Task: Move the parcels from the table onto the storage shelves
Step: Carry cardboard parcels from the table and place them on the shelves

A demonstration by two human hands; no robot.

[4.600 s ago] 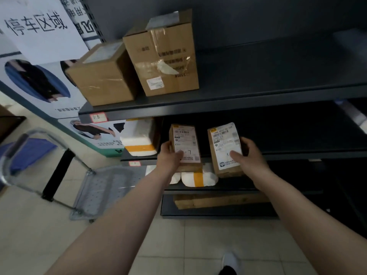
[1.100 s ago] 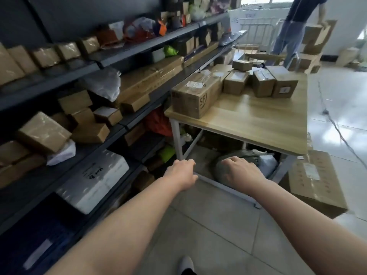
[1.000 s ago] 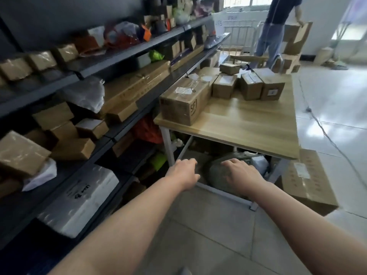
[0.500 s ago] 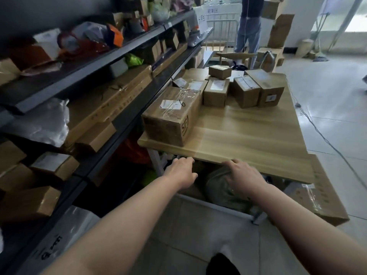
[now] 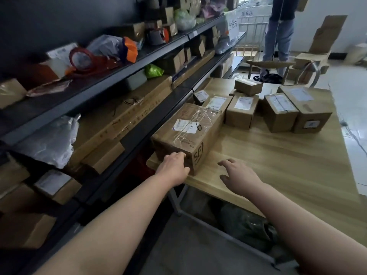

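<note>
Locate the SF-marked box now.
Head view: the SF-marked box lies at the wooden table's near-left corner, beside the shelves, left hand at its near end.

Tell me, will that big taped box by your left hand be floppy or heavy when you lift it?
Probably stiff: the big taped box keeps square cardboard edges. It may be heavy, being long and bulky, so a two-handed lift seems wise. The clear tape on top could feel slippery; the left hand touches its bare cardboard end.
</note>
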